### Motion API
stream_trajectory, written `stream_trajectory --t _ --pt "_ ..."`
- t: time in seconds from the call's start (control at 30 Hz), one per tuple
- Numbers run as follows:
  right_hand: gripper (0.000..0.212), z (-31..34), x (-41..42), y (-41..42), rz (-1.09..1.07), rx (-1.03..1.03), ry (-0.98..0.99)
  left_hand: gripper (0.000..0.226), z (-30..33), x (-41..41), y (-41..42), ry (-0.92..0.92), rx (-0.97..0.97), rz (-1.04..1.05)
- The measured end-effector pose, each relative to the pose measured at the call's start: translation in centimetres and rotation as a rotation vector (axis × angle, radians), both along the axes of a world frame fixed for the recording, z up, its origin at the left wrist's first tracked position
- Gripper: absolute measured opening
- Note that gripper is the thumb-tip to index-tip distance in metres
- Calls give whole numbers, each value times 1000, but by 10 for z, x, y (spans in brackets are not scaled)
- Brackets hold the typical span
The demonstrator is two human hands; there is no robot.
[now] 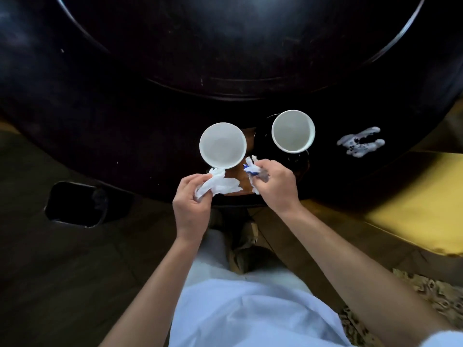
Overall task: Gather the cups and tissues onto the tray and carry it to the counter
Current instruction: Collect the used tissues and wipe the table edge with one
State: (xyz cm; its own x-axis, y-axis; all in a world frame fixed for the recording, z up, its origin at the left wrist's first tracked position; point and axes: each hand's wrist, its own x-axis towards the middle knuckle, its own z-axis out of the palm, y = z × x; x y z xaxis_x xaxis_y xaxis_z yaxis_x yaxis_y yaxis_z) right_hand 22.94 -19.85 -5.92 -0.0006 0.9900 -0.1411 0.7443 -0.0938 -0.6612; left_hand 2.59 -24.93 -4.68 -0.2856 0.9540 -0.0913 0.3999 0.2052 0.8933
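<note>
Two white cups stand near the front edge of a dark round table [125, 126]. The left cup [222, 145] sits on a brown wooden tray [244, 182]; the right cup [293, 131] rests on a dark saucer beside it. My left hand [191, 199] grips a crumpled white tissue [220, 185] that lies over the tray's front. A smaller crumpled tissue with a blue mark [251, 166] is pinched in my right hand [274, 182], just above the tray.
Another crumpled tissue with dark spots [360, 142] lies on the table to the right. A raised round inner disc [238, 46] fills the table's centre. A dark bin [75, 204] stands on the floor at left. A yellow seat [421, 196] is at right.
</note>
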Motion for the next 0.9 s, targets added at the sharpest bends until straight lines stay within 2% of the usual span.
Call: stream_trajectory --t 0.13,0.23,0.5,0.63,0.77,0.9 --pt "36 -18 -12 -12 50 108 -129 33 -26 4 -1 47 25 -46" --pt "39 -23 -16 -19 0 137 -151 38 -37 6 1 53 21 -131" --pt "25 -31 -21 -20 -97 211 -262 42 -49 -2 3 59 4 -292" --pt "26 -33 -19 -24 -122 242 -357 34 -56 0 2 223 53 -287" --pt "29 -34 -14 -24 -140 225 -299 33 -67 -3 2 452 103 -256" --pt "31 -36 -11 -24 -149 241 -175 35 -73 -4 3 464 36 -238"
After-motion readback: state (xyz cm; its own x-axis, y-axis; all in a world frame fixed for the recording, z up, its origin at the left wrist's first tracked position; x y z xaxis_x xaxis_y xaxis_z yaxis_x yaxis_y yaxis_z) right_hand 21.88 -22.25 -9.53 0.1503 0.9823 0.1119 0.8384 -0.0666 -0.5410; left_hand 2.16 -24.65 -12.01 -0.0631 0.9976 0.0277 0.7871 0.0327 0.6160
